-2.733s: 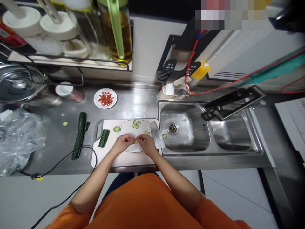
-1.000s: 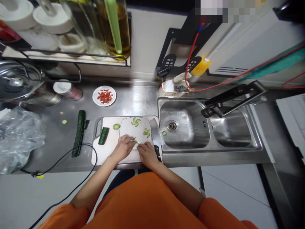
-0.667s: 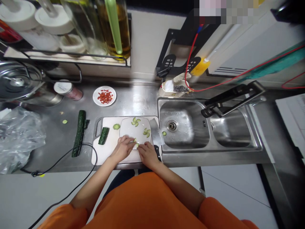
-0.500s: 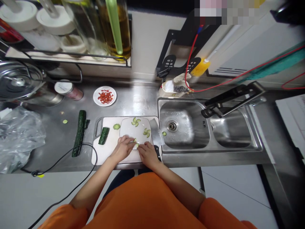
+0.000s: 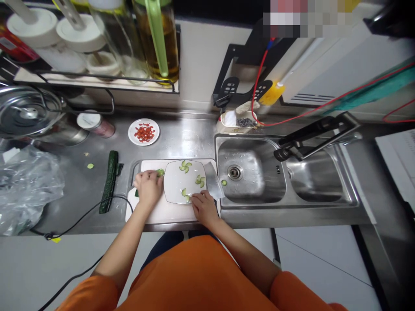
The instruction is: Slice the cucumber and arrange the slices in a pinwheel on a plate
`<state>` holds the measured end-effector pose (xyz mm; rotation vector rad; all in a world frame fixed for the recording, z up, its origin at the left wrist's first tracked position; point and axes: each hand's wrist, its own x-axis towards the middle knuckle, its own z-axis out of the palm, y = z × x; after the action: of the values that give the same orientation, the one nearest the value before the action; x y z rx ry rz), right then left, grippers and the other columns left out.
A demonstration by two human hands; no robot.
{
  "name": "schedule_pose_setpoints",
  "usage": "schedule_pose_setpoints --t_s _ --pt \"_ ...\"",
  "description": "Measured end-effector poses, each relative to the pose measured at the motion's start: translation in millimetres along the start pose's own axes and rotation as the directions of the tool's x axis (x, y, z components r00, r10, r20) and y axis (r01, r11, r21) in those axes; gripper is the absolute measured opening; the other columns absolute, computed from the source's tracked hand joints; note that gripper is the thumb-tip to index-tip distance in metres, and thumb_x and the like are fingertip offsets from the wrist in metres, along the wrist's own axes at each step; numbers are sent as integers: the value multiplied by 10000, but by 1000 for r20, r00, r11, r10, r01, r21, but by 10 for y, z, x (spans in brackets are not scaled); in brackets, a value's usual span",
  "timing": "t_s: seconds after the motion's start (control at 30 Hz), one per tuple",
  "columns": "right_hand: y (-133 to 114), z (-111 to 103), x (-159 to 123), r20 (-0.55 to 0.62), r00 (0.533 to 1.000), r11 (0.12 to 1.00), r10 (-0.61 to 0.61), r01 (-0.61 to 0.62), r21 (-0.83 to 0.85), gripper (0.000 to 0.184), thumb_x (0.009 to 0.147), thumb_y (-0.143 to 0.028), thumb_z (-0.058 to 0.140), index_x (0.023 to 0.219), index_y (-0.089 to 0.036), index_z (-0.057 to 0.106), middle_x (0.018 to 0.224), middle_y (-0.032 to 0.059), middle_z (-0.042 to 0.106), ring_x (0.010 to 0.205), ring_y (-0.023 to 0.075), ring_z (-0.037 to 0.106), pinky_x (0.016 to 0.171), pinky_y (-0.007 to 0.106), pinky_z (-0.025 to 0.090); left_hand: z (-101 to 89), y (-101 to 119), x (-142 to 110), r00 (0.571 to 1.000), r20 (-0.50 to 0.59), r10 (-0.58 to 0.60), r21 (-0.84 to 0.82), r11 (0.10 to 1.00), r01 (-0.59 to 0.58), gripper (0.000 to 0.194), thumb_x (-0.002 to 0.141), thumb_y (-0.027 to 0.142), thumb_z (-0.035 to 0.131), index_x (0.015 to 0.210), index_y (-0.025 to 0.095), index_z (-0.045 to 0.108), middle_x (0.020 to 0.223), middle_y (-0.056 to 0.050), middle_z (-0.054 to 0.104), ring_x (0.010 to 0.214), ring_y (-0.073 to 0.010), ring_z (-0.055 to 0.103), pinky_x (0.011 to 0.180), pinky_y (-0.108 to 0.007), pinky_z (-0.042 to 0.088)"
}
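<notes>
A white square plate (image 5: 175, 177) sits on the white cutting board (image 5: 168, 214), with cucumber slices (image 5: 200, 181) fanned in several small groups on it. My right hand (image 5: 205, 209) rests at the plate's lower right edge, its fingers stretched toward the lowest group. To the plate's left, my left hand (image 5: 148, 188) is over the board, fingers bent and apart, by a little pile of cucumber slices (image 5: 160, 172). Mostly hidden behind that hand is a cut piece of cucumber (image 5: 136, 193). A knife (image 5: 214, 180) lies along the board's right side, its handle covered by my right hand.
A longer cucumber (image 5: 109, 181) lies left of the board, near a black cable (image 5: 106, 198) and a plastic bag (image 5: 29, 190). Behind stands a small plate of red bits (image 5: 144, 132). The double sink (image 5: 253, 172) is at the right, one slice (image 5: 224, 182) by its rim.
My left hand has left the plate and moved left to the slice pile, now covering most of the cut cucumber. My right hand has shifted slightly right and stays at the plate's edge.
</notes>
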<state>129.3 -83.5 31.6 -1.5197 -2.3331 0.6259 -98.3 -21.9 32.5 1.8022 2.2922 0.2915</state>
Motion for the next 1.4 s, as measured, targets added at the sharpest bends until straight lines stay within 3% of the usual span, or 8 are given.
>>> schedule_pose_setpoints --t_s 0.13,0.33,0.63,0.83,1.0,1.1,1.23,1.4 --pt "-19 -4 4 19 1000 1000 12 -11 -7 210 845 -168 502 979 -209 658 1002 61 649 987 230 430 805 352 353 5 15 150 993 63 -96 83 992 90 278 809 341 510 950 175 683 1150 -151 554 1090 -368 366 839 -496 303" --pt "-25 -1 -14 24 999 1000 26 -26 2 201 840 -164 508 970 -198 658 978 56 654 986 235 429 795 348 351 19 16 204 983 111 -149 71 987 142 264 787 330 530 951 185 676 1132 -147 566 1087 -375 371 838 -499 303" --pt "-16 4 13 -6 1000 1000 22 -21 21 181 841 -169 507 929 -202 662 931 65 657 967 234 447 801 357 357 41 -46 256 991 91 -102 -83 991 110 144 737 308 576 780 189 646 979 -112 626 1071 -335 412 891 -479 288" --pt "9 6 139 -66 998 974 8 8 228 218 851 -142 456 892 -197 663 861 53 665 829 180 524 858 368 370 -90 -33 188 993 104 -61 -270 959 87 140 716 346 607 735 207 620 799 -51 649 939 -257 517 855 -386 346" --pt "-42 -65 390 -162 962 886 218 -125 447 230 826 -216 506 1012 -207 643 970 53 670 902 187 550 862 362 390 -121 184 -12 968 246 55 -588 802 104 177 691 373 636 731 203 609 750 1 636 735 -146 566 700 -254 401" --pt "-59 -128 550 -38 933 783 358 -278 556 234 790 -266 551 996 -220 652 936 32 677 830 172 557 788 325 422 -78 335 -125 921 374 111 -694 692 198 227 662 395 668 737 188 614 711 9 625 670 -119 553 651 -232 399" --pt "-37 -192 660 113 908 672 403 -378 637 129 746 -253 562 777 -188 668 743 8 657 710 145 559 688 275 422 -42 442 -199 857 496 139 -767 532 358 314 618 428 708 774 168 629 698 -2 622 643 -110 541 621 -226 400" --pt "-21 -229 650 133 905 647 403 -385 658 120 735 -247 556 707 -179 650 681 -3 631 671 131 548 667 258 412 -34 460 -233 784 612 108 -757 367 540 364 583 459 727 766 161 629 732 -16 636 632 -100 525 603 -221 389"
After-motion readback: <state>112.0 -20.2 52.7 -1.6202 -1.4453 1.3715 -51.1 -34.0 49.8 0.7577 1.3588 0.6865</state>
